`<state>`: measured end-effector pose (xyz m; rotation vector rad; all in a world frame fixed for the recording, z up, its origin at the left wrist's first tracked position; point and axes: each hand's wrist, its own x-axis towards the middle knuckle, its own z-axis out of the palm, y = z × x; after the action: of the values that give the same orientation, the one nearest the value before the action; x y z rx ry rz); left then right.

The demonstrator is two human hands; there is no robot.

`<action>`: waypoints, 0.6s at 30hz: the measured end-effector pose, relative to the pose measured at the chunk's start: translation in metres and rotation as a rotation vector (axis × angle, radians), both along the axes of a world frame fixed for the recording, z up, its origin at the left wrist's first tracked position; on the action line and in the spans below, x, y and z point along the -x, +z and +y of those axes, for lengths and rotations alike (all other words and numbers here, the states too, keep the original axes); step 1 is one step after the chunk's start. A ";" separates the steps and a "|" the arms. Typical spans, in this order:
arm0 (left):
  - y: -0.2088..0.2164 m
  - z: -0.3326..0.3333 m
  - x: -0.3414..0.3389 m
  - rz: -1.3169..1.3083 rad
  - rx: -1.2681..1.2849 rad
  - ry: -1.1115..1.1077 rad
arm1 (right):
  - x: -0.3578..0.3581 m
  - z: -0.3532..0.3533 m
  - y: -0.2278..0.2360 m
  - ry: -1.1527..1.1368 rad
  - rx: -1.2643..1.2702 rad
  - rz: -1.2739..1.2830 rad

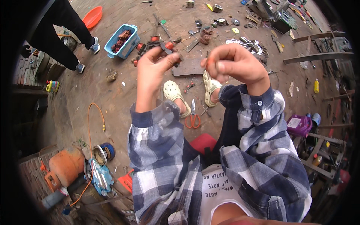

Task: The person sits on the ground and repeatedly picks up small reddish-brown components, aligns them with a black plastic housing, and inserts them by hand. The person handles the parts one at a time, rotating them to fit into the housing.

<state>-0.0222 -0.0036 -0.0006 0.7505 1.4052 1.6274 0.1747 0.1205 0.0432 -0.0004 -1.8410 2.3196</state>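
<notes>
My left hand (pixel 155 65) is raised in front of me, thumb and fingers closed on a dark part with a red-orange section (pixel 169 45); its exact kind is unclear. To its right, my right hand (pixel 238 65) is curled in a pinch, with a blurred reddish spot at the fingertips that I cannot make out. Below the hands a flat metal plate (pixel 187 68) lies on the ground. Between my cream clogs (pixel 173 91) are small red and dark pieces (pixel 189 87) and scissors (pixel 192 119) with orange handles.
A blue basket (pixel 129 47) of reddish-brown scrap stands at the left, near a person's legs (pixel 62 30) and an orange basin (pixel 92 17). Metal parts (pixel 253 47) lie scattered ahead. An orange gas cylinder (pixel 67 165) stands lower left; a purple jug (pixel 299 125) and metal frames are at the right.
</notes>
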 end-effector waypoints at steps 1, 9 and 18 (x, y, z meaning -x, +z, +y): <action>-0.006 0.002 0.004 -0.153 -0.053 0.021 | 0.001 -0.003 0.003 0.083 -0.015 -0.052; -0.003 -0.002 0.007 -0.524 -0.255 -0.184 | 0.014 0.011 -0.013 -0.031 0.381 0.489; 0.010 -0.002 -0.018 -0.192 -0.080 -0.371 | 0.029 0.023 -0.018 -0.982 0.035 0.426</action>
<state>-0.0042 -0.0057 0.0097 0.8230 1.0020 1.4271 0.1453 0.1434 0.0248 -0.3122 -1.1774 1.5020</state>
